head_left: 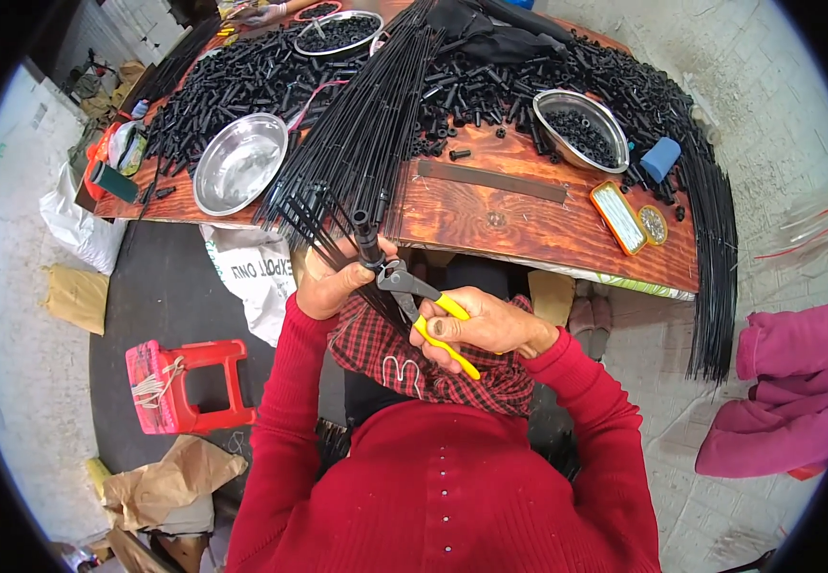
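Note:
My left hand [328,288] is closed around a black tubular fitting [365,237], which stands roughly upright, with several thin black rods [311,218] fanning out beside it. In my right hand [490,325] is a pair of pliers [454,307] with yellow handles, gripped by fingers and thumb. The pliers' dark jaws lie against the lower part of the fitting, next to my left thumb. What exactly the jaws bite on is too small to tell. Both hands are above my lap, just in front of the table edge, over a red checked cloth [371,346].
The wooden table [471,224] bears a long bundle of black rods [361,115], heaps of black tubular parts [233,91], an empty-looking metal bowl [240,164] and a bowl of small parts [581,134]. A red stool [190,387] stands left. Another person's gloved hand [266,14] shows at the far side.

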The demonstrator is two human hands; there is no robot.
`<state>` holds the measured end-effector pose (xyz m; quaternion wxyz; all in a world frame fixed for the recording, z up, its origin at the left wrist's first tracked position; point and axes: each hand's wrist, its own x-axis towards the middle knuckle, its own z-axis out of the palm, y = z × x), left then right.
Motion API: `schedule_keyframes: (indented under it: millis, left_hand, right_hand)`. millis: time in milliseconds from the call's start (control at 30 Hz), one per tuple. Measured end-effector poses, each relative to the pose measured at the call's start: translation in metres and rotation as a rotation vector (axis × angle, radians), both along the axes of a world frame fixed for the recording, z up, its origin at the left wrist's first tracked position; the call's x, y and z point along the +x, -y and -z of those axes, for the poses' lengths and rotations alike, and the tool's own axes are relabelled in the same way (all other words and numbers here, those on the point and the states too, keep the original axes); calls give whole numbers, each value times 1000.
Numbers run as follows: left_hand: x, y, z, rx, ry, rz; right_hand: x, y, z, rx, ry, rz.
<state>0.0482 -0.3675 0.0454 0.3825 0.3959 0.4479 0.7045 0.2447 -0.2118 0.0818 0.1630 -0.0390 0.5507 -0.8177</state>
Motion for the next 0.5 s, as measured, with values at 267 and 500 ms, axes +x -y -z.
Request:
schedule_keyframes:
  millis: [267,500]
  left_hand:
    - [6,-6,-2,23,3,-71]
    - [12,-6,-6,79,122,23]
  right_hand:
    - [4,12,-3,-99,81,78]
    - [15,40,-13,-361,184,158]
